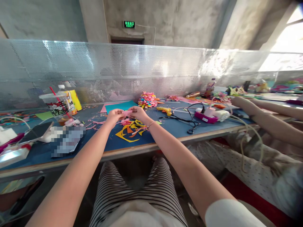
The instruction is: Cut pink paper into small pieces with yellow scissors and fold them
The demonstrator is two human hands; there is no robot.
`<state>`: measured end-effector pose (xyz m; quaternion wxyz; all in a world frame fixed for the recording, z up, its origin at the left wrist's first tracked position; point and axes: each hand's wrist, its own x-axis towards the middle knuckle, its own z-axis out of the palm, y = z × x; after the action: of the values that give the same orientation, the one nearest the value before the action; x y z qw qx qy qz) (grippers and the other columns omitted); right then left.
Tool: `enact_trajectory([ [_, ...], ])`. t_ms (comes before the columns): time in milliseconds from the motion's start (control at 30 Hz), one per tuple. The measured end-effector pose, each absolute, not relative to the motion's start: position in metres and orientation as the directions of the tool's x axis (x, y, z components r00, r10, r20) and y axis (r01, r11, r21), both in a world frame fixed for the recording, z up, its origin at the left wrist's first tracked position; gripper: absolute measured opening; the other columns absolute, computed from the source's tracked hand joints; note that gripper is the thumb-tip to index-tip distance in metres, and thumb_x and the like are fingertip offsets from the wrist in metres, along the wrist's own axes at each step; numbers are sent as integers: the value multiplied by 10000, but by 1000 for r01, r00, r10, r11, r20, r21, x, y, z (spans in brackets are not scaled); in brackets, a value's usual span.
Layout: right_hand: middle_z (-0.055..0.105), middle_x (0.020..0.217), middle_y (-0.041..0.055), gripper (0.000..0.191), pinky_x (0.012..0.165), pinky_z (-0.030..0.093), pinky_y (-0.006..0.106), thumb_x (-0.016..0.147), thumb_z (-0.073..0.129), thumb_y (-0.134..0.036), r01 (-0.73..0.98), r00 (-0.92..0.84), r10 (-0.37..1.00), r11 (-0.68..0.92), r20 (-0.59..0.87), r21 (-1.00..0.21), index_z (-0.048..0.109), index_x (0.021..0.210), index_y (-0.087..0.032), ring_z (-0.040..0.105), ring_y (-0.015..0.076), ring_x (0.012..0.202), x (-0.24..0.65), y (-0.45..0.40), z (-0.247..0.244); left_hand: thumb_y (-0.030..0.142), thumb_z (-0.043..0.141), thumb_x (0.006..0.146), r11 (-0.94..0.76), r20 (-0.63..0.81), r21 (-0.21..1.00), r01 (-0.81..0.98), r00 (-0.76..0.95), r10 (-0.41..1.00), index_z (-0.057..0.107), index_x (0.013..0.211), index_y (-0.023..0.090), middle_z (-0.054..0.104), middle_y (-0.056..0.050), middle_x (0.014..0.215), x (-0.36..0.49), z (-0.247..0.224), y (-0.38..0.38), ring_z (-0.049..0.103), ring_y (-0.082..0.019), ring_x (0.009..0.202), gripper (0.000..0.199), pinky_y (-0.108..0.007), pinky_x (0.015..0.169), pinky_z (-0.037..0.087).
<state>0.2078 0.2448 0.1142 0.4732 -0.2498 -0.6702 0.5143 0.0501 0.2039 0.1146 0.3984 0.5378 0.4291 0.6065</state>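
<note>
Between my two hands, just above the blue tabletop, is a small piece of pink paper [127, 113]. The fingers of my left hand [115, 116] pinch its left end. My right hand [139, 114] grips the other end, its fingers partly hiding the paper. Below them lie yellow paper offcuts [127, 134] and pink scraps. A teal paper sheet [120, 106] rests flat behind my hands. Farther back stands a round bundle of pink, yellow and blue paper strips [147, 99].
A yellow glue gun [164, 110] lies right of my hands, near black cables and a purple power strip [205, 118]. At left are a plastic drink cup [55, 102] and a phone-like dark slab [68, 142]. A perforated metal screen [127, 69] borders the table. Another person's arms [267, 118] reach in from the right.
</note>
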Motion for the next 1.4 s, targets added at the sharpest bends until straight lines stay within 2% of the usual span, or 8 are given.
enact_trajectory([
  [133, 600, 679, -13, 262, 550, 470, 198, 624, 691, -261, -109, -432, 815, 378, 386, -920, 566, 830, -159, 571, 81, 570, 207, 249, 111, 218, 750, 539, -310, 308, 951, -4, -93, 947, 579, 762, 139, 625, -10, 615, 52, 115, 202, 620, -142, 574, 292, -299, 640, 510],
  [233, 568, 636, -21, 255, 498, 415, 184, 634, 668, -336, -49, -430, 781, 481, 453, -875, 588, 784, -145, 495, 59, 511, 207, 250, 110, 252, 751, 542, -323, 323, 946, 13, -59, 945, 580, 770, 141, 630, -13, 621, 52, 115, 202, 619, -142, 572, 306, -297, 636, 506],
  [500, 506, 575, -29, 225, 496, 340, 205, 675, 565, -346, 101, -439, 709, 650, 552, -754, 590, 716, -126, 435, 75, 517, 209, 246, 112, 308, 715, 579, -372, 375, 918, 135, 9, 927, 536, 758, 157, 606, -2, 598, 55, 116, 197, 590, -135, 544, 295, -269, 559, 469],
  [733, 495, 585, -31, 230, 526, 328, 200, 668, 548, -353, 133, -454, 697, 669, 556, -731, 579, 682, -125, 412, 68, 543, 208, 241, 115, 377, 604, 682, -442, 474, 802, 401, 21, 880, 555, 718, 159, 575, -4, 580, 54, 117, 197, 528, -119, 499, 227, -248, 511, 420],
  [1067, 502, 552, -37, 217, 497, 338, 199, 639, 614, -328, 107, -438, 770, 557, 465, -823, 598, 691, -118, 412, 61, 490, 212, 243, 118, 394, 554, 701, -510, 576, 649, 564, 74, 814, 581, 692, 164, 592, -27, 611, 48, 119, 200, 528, -140, 563, 232, -253, 551, 399],
  [1167, 549, 599, -8, 159, 547, 372, 212, 684, 598, -276, 275, -405, 801, 568, 442, -776, 612, 692, -118, 470, 87, 547, 209, 238, 123, 393, 548, 698, -484, 569, 627, 610, 66, 820, 590, 695, 169, 590, -24, 601, 47, 118, 204, 528, -143, 558, 229, -252, 545, 387],
  [1267, 613, 734, 51, 98, 657, 418, 252, 721, 552, -198, 561, -297, 838, 541, 457, -627, 614, 743, -125, 556, 157, 718, 195, 226, 125, 368, 560, 673, -442, 560, 615, 653, 33, 828, 590, 680, 171, 603, -26, 614, 45, 115, 210, 545, -152, 586, 199, -255, 565, 394],
  [1400, 561, 1045, 149, 293, 781, 440, 362, 786, 447, -202, 753, -200, 813, 485, 547, -446, 518, 1060, -125, 523, 255, 976, 167, 197, 123, 343, 540, 667, -415, 575, 667, 618, -74, 815, 579, 689, 171, 613, -29, 655, 38, 113, 215, 550, -150, 605, 177, -258, 584, 411],
])
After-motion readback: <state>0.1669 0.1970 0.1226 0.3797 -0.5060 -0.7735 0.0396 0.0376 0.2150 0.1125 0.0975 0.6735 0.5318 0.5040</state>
